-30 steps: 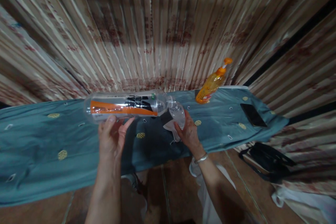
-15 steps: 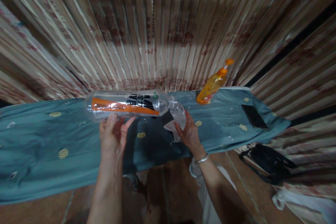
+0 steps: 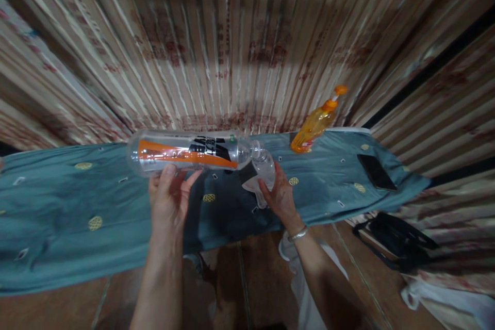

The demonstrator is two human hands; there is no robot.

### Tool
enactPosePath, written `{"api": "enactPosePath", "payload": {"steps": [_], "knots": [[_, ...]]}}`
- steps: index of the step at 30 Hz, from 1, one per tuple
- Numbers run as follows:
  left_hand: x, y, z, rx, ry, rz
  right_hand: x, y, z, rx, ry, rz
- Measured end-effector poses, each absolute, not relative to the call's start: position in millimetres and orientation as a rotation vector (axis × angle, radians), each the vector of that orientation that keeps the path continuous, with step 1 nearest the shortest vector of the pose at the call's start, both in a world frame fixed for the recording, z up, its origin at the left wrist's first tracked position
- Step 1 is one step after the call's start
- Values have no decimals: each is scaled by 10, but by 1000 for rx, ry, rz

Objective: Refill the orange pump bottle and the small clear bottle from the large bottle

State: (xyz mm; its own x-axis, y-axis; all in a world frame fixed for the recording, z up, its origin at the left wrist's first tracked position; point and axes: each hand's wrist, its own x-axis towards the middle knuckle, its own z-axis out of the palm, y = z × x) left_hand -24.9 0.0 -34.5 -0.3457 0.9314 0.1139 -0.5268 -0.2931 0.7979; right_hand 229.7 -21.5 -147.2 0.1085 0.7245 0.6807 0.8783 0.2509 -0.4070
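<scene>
My left hand (image 3: 170, 191) supports a large clear plastic bottle (image 3: 189, 153) from below, thumb and fingers closed on its side. The bottle lies level above the cloth, its neck toward the right, with an orange, black and silver label. My right hand (image 3: 280, 193) grips a small translucent plastic container (image 3: 264, 167) with a ringed neck and a flared, wing-like lower part. Its neck is tilted up and left against the mouth of the large bottle; whether they touch cannot be made out. I see no liquid clearly in either.
A teal cloth (image 3: 127, 206) with pineapple prints covers the long table. Toward the back right stands an orange pump bottle (image 3: 312, 129); a black phone (image 3: 376, 171) lies farther right. Pleated curtains (image 3: 240, 51) rise behind. A black bag (image 3: 402, 240) rests below, at the right.
Both hands and what they hold keep nearly the same pose. The large bottle appears slightly farther right, along with a small shift of the whole view. A small pinkish patch shows at the left edge.
</scene>
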Motion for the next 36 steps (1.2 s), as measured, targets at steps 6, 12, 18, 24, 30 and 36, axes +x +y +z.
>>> {"api": "enactPosePath", "payload": {"steps": [6,12,18,24,30,36], "knots": [[-231,-1,-320,668,798,1832,2301,-215,-1490,-1512,-1649,-218],[-196,-13,-261,638,763,1840,2309,-216,-1505,-1543,-1659,-219],[-205,-28,-259,678,813,1828,2312,-210,-1511,-1537,-1656,-227],[-236,-26,-294,741,890,1822,2310,-212,-1504,-1519,-1657,-211],[-247,-30,-304,779,915,1799,2303,-212,-1495,-1532,-1653,-177],[-237,-25,-298,741,886,1795,2299,-198,-1489,-1500,-1639,-230]]}}
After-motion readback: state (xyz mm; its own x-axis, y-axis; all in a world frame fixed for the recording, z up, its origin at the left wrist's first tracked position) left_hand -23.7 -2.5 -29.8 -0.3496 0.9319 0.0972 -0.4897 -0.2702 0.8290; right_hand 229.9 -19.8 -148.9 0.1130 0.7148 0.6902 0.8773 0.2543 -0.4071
